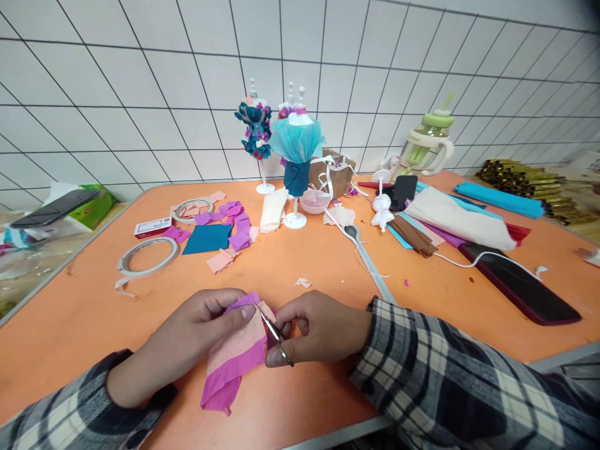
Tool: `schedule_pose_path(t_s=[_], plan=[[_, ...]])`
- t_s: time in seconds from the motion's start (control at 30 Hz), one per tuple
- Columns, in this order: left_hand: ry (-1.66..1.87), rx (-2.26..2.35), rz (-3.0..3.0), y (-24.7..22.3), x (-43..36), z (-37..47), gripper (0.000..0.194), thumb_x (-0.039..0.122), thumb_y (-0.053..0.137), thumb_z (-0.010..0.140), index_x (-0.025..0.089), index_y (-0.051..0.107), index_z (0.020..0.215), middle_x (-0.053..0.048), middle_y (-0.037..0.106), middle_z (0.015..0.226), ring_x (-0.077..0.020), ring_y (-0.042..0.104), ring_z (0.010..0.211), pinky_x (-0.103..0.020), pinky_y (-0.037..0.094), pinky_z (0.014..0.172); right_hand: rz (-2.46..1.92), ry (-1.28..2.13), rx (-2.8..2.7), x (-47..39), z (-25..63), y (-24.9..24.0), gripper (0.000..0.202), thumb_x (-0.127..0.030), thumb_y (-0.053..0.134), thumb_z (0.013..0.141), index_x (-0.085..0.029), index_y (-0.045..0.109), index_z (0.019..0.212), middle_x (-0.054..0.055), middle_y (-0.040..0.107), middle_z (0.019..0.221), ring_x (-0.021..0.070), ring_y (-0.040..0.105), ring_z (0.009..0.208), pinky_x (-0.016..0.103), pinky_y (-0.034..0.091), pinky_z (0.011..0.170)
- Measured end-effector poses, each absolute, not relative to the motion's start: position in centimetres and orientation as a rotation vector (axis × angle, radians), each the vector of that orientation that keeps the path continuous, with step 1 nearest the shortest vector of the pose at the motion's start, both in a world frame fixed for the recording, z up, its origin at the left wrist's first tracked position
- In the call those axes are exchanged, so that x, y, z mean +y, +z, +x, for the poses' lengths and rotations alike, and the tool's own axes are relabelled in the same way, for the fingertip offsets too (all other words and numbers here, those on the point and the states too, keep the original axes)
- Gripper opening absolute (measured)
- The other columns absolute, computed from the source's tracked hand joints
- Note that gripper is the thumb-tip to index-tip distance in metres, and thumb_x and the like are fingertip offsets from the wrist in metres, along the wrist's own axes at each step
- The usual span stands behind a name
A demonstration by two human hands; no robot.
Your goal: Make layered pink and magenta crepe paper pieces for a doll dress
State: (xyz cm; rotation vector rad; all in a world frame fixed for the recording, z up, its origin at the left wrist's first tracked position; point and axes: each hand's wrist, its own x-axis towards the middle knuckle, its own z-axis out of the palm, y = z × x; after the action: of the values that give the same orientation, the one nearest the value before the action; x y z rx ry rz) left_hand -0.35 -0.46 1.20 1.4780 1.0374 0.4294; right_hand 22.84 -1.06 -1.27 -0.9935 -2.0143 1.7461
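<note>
Near the front of the orange table, my left hand pinches a layered piece of pink and purple crepe paper between thumb and fingers. The paper's lower end hangs down in a fold. My right hand is closed on small metal scissors, thumb and fingers at the handles. The blades point up and left and lie at the paper's upper right edge, close to my left thumb. Part of the handles is hidden by my fingers.
Tape rolls, a blue paper square and purple scraps lie back left. Small dress forms stand at the back centre. A phone, paper rolls and a green-lidded bottle are on the right.
</note>
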Motion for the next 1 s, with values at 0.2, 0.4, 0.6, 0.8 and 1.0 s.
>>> schedule_pose_path(t_s=[0.2,0.4,0.6,0.8,1.0], plan=[[0.455,1.006,1.442,0.95,-0.36,-0.44,0.041,0.058,0.065,0.088,0.018,0.077,0.085,-0.005,0.077,0.078,-0.0178,0.067,0.065,-0.025,0.054,0.060,-0.972,1.712,-2.039,-0.99,22.89,-1.37,0.038,-0.054,0.080,0.075,-0.018,0.074,0.083,-0.003,0.065,0.071,0.0112,0.057,0.070,0.021,0.041,0.064],[0.428,0.963,1.398,1.11,-0.39,-0.26,0.038,0.055,0.064,0.089,0.019,0.078,0.090,-0.006,0.080,0.086,-0.0213,0.071,0.073,-0.028,0.057,0.066,-0.979,1.698,-2.053,-1.04,22.94,-1.32,0.037,-0.053,0.081,0.075,-0.018,0.073,0.084,-0.004,0.065,0.072,0.0106,0.057,0.071,0.021,0.041,0.066],[0.454,1.045,1.436,0.93,-0.25,-0.54,0.042,0.057,0.066,0.087,0.017,0.075,0.080,-0.005,0.077,0.073,-0.0177,0.067,0.063,-0.024,0.053,0.057,-0.985,1.712,-2.050,-0.91,22.86,-1.44,0.038,-0.055,0.078,0.076,-0.018,0.073,0.083,-0.003,0.064,0.070,0.0117,0.057,0.070,0.022,0.042,0.066],[0.472,0.979,1.415,1.14,-0.40,-0.43,0.034,0.053,0.066,0.089,0.021,0.079,0.092,-0.003,0.079,0.080,-0.0168,0.068,0.067,-0.022,0.055,0.061,-0.952,1.698,-2.071,-1.05,23.02,-1.10,0.034,-0.051,0.078,0.077,-0.018,0.071,0.084,-0.004,0.064,0.076,0.0113,0.057,0.074,0.021,0.043,0.072],[0.485,1.023,1.428,1.09,-0.47,-0.58,0.038,0.055,0.066,0.088,0.019,0.078,0.094,-0.005,0.078,0.081,-0.0202,0.070,0.071,-0.026,0.057,0.064,-0.920,1.702,-2.079,-0.93,22.99,-1.28,0.035,-0.052,0.075,0.079,-0.017,0.071,0.084,-0.003,0.063,0.074,0.0116,0.057,0.074,0.022,0.043,0.072]])
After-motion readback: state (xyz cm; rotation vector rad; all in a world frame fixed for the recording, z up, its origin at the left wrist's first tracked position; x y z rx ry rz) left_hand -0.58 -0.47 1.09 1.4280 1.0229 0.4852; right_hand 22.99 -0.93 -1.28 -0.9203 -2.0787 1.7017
